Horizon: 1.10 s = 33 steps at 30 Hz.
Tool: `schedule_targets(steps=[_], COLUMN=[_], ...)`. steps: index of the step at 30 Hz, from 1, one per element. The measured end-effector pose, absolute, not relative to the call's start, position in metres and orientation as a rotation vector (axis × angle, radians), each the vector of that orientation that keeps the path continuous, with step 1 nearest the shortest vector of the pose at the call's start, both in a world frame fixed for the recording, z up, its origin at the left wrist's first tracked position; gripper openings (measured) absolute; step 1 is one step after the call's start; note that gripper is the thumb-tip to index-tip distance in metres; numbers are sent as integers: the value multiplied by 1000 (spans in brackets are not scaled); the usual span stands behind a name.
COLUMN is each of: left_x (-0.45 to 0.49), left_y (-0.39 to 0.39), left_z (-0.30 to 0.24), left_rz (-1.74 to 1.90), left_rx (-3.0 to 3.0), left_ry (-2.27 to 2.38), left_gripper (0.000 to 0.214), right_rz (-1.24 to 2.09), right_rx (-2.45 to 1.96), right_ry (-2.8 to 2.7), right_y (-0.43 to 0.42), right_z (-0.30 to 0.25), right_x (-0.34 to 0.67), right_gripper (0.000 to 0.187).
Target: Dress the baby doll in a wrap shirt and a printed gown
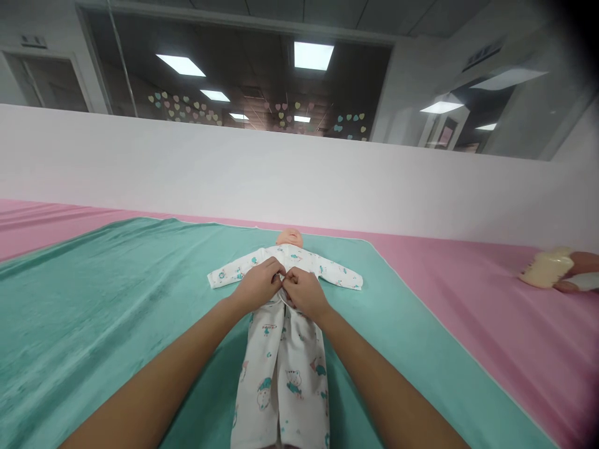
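Note:
A baby doll (291, 237) lies on its back, its head toward the wall and its sleeves spread wide. It wears white baby clothes (266, 374) printed with teal and pink animal figures. Over the front of the clothes, around the chest and waist, my left hand (262, 284) and my right hand (304, 292) almost meet. The fingers of both are closed in a pinch on the front edges of the clothes. Just below the fingertips the fabric parts along a pale edge. Whether a snap or a tie is between the fingers is hidden.
A teal blanket (140, 299) lies under the doll, on a pink sheet (444, 274). At the far right another person's hand (583, 265) is by a pale yellow object (545, 268). A low white wall (187, 168) with glass above closes off the back.

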<state>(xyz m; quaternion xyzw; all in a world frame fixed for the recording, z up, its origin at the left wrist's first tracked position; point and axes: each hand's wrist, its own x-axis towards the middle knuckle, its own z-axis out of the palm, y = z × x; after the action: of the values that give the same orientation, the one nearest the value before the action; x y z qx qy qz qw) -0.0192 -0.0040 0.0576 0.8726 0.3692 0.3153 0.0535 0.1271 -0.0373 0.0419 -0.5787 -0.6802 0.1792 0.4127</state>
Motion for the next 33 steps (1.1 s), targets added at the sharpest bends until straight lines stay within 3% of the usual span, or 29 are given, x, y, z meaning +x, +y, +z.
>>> schedule_targets(steps=[11, 33], left_x=[-22, -28], left_y=[1, 3], left_z=[57, 66], left_rz=[924, 827], left_rx=[2605, 2259], left_ry=[1088, 1010], left_gripper=[25, 17], right_rz=[452, 506], right_rx=[-1452, -1424], right_ry=[-1688, -1684], right_y=[-36, -38], right_z=[40, 42], right_x=[127, 127], right_gripper=[9, 14])
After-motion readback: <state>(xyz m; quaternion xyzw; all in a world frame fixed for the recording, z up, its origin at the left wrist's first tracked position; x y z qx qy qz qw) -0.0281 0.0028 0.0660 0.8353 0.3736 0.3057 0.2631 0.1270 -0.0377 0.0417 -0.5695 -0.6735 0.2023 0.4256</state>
